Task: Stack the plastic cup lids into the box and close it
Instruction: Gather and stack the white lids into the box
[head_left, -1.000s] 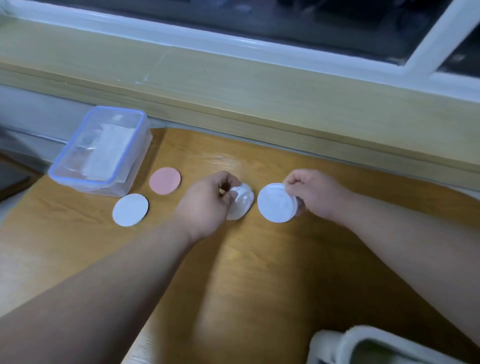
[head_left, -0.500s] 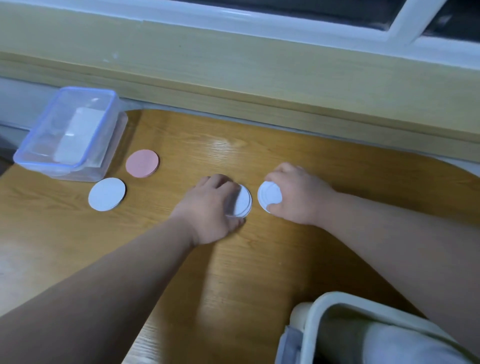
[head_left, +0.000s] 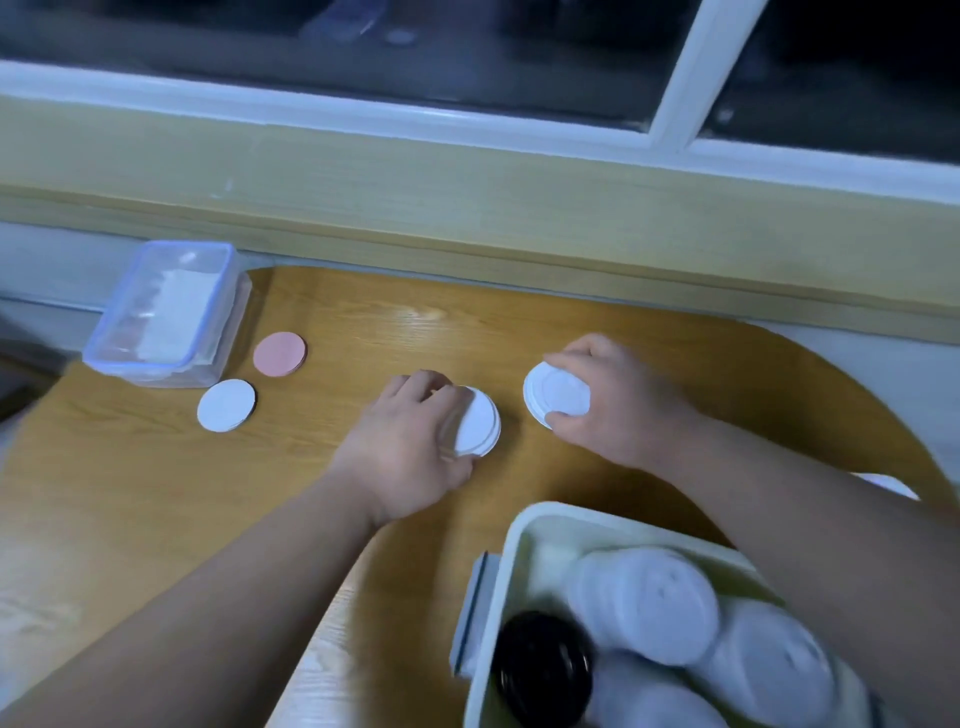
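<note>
At the left of the table (head_left: 130, 493), a clear container (head_left: 161, 312), pink disc (head_left: 279, 353) and white disc (head_left: 226, 405) sit close. Centre, the left hand (head_left: 410, 452) grips a small lid stack (head_left: 480, 421); the right hand (head_left: 618, 410) pinches one lid (head_left: 558, 395). The box (head_left: 597, 519), near right, holds jumbled lids (head_left: 644, 603); that disorder could block closure.

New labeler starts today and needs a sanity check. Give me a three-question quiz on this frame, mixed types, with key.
1. True or false: a black lid lies in the white box beside stacked white lids.
2. The right hand holds: A) black lid B) white lid C) nothing.
3. How many loose discs lie between the clear container and the left hand gripping a small lid stack?
Key: 1 true; 2 B; 3 two, a pink disc and a white disc.
</note>
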